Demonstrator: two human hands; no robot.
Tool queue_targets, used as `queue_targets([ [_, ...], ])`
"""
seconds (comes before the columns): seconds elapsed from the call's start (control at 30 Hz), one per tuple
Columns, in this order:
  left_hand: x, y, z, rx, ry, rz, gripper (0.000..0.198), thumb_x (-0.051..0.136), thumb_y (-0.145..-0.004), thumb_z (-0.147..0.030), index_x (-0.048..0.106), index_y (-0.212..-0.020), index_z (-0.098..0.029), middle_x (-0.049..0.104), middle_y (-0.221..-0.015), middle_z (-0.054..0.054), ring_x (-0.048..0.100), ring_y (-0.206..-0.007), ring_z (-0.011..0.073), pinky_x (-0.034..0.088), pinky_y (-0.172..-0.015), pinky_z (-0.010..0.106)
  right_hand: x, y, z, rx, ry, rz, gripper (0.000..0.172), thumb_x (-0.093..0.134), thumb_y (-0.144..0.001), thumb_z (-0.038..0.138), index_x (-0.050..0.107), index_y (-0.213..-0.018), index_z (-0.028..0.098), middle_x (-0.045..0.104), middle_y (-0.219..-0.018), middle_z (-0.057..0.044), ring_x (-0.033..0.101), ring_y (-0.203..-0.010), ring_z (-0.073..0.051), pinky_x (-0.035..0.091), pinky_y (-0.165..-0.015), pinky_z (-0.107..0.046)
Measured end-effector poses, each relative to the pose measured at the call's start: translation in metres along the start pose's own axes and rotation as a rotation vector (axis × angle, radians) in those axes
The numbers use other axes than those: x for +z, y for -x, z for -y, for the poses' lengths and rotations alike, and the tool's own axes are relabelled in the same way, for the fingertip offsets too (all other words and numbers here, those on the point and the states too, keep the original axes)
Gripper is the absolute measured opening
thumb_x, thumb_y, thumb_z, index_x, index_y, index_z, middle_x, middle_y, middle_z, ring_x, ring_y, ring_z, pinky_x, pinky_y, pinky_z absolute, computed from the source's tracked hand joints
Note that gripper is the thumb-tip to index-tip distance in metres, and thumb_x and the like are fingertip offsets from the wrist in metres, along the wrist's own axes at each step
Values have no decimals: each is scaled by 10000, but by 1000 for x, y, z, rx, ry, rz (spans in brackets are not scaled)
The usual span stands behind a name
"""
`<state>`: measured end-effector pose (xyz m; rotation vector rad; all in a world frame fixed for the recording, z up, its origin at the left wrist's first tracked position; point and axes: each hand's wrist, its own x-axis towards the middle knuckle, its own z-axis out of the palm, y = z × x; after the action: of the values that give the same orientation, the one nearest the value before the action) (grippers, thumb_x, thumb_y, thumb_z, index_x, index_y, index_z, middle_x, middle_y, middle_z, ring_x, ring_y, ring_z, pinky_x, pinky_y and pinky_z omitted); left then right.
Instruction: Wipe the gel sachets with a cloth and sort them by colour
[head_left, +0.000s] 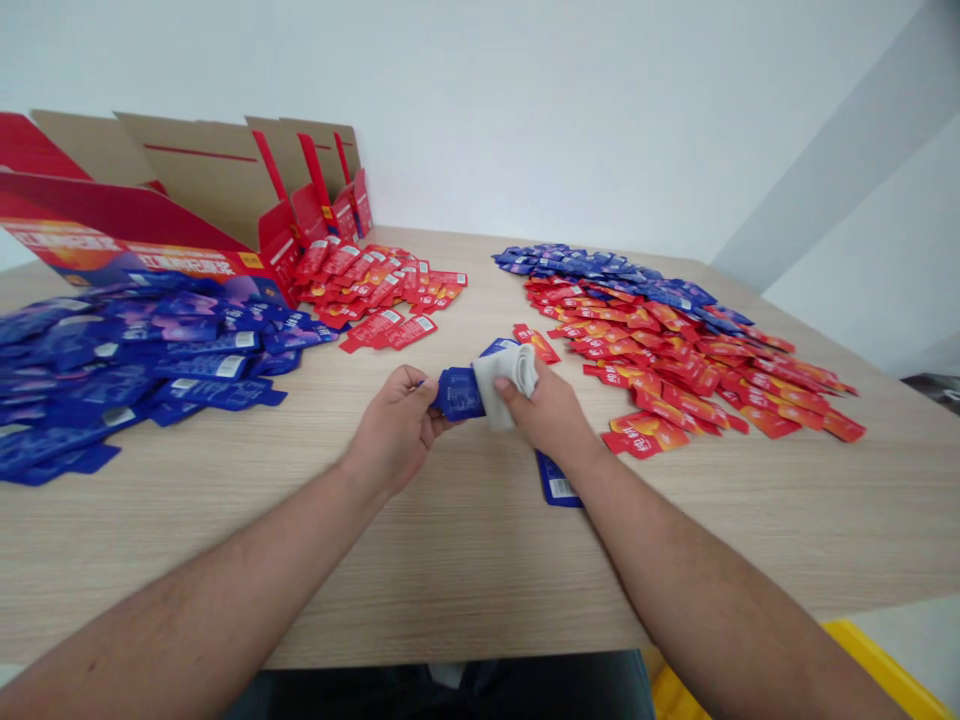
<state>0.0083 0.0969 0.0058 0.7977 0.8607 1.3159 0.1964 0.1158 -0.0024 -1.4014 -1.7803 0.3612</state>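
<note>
My left hand (pixel 394 428) grips the near end of a blue foil packet (pixel 459 394). My right hand (pixel 546 412) presses a folded white cloth (pixel 507 378) around the packet's far part, hiding much of it. A red packet (pixel 536 343) lies just beyond the cloth. Another blue packet (pixel 557 480) lies flat under my right wrist, partly covered. A heap of red packets (pixel 675 365) spreads to the right of my right hand, and a heap of blue packets (pixel 142 370) lies to the left of my left hand.
Open red-and-tan cartons (pixel 191 195) stand at the back left beside a red packet heap (pixel 371 285). Blue packets (pixel 592 268) lie behind the right red heap. The light wood-grain table (pixel 465 560) ends near me; a yellow object (pixel 870 655) sits below its right corner.
</note>
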Motion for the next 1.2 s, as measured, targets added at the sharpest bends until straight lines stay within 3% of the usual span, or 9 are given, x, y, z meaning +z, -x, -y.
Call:
queue_targets([
  [0.1,0,0,-3,1,26,-10,157,546,-891,-189,403,-835,-217,641,-739,-30,649,-698,142,600,-758,412,-6,-3,-2,31,-62,-121,384,561,-889,522,630,-1089,203,730,-1011,-115,681,-945,-301,526,-796,-416],
  [0.23,2,1,-4,-25,54,45,138,525,-913,-181,418,-830,-209,631,-722,-30,634,-670,131,606,-758,410,-5,3,7,-112,-81,17,343,573,-891,535,635,-1020,224,728,-968,-84,684,-896,-270,523,-776,-380],
  [0.3,1,-1,-2,-27,55,24,140,516,-916,-162,423,-819,-202,619,-705,-33,632,-666,125,607,-765,403,-3,2,5,-83,-25,62,324,579,-886,508,636,-1019,218,729,-970,-94,683,-900,-281,520,-776,-390],
  [0.47,-1,-7,4,1,58,-60,125,534,-906,-164,433,-843,-202,622,-730,-23,652,-693,144,602,-730,384,-3,1,4,-11,-5,-86,369,567,-894,502,622,-1088,193,723,-1015,-122,666,-942,-294,514,-811,-412],
  [0.67,2,1,5,-34,38,28,196,614,-824,-111,437,-804,-191,626,-726,-17,628,-649,125,539,-614,243,5,13,19,-190,21,121,304,571,-914,491,628,-1024,213,712,-1002,-88,652,-923,-257,497,-799,-363],
  [0.83,4,2,0,4,38,-19,142,539,-893,-145,428,-824,-199,615,-712,-28,643,-672,136,583,-682,322,0,7,12,-101,59,-15,336,551,-915,501,613,-1048,198,701,-988,-109,645,-901,-270,492,-781,-374],
  [0.97,2,0,-1,4,42,14,141,554,-881,-123,452,-814,-191,610,-690,-25,610,-611,116,540,-579,229,3,12,17,-250,38,111,325,562,-913,505,622,-1017,203,695,-994,-98,641,-917,-257,493,-791,-361],
  [1.03,0,-4,-1,-3,53,-28,140,535,-892,-115,453,-806,-190,625,-700,-15,625,-623,122,559,-595,246,6,9,10,-226,49,131,312,574,-905,493,632,-1011,205,701,-982,-92,645,-917,-260,500,-797,-370],
  [1.2,-6,-13,-9,26,122,-106,131,477,-926,-123,451,-819,-194,659,-738,-6,677,-695,148,620,-764,414,-10,-12,-16,-32,-115,-135,413,596,-891,530,643,-1121,190,726,-1044,-106,667,-975,-286,530,-850,-425],
])
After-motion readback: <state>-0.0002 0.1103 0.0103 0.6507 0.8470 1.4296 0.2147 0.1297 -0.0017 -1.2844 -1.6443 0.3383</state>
